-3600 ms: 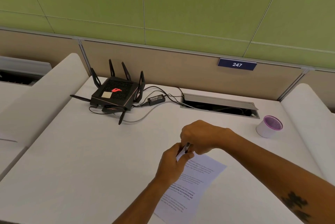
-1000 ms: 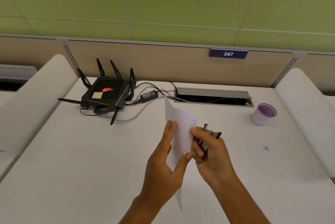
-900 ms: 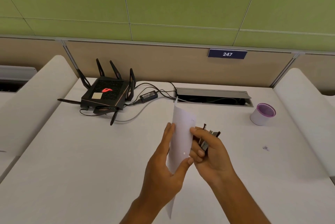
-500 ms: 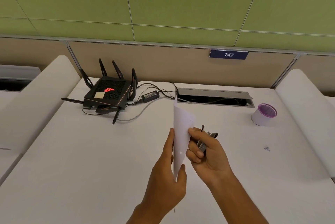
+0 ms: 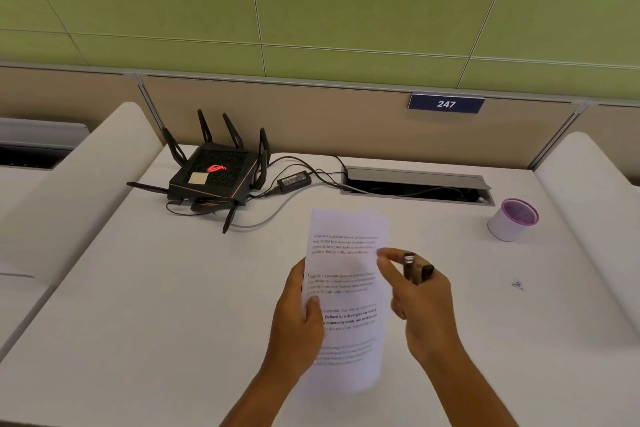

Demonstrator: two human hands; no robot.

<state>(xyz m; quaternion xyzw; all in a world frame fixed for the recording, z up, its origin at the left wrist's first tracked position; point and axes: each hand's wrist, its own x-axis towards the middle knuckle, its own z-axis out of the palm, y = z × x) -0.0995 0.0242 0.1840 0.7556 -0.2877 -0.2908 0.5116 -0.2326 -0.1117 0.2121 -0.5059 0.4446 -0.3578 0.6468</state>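
Note:
Above the white desk (image 5: 138,305), my left hand (image 5: 298,319) grips a printed sheet of paper (image 5: 346,274) by its left edge, thumb on the front. The printed side faces me and the sheet stands nearly upright. Just right of the sheet is my right hand (image 5: 426,312), its fingers curled round a small dark metal tool (image 5: 414,267) that looks like a staple remover. Its forefinger and thumb reach to the paper's right edge; I cannot tell whether they touch it.
A black router (image 5: 214,174) with antennas and its power adapter (image 5: 294,181) sit at the back left, with cables running to an open cable tray (image 5: 415,184). A white cup with a purple rim (image 5: 512,219) stands at the right. A tiny dark scrap (image 5: 517,284) lies nearby.
The sheet has turned from edge-on, blank side showing, to face me with its print. My right hand has drawn slightly away from the paper, still holding the tool.

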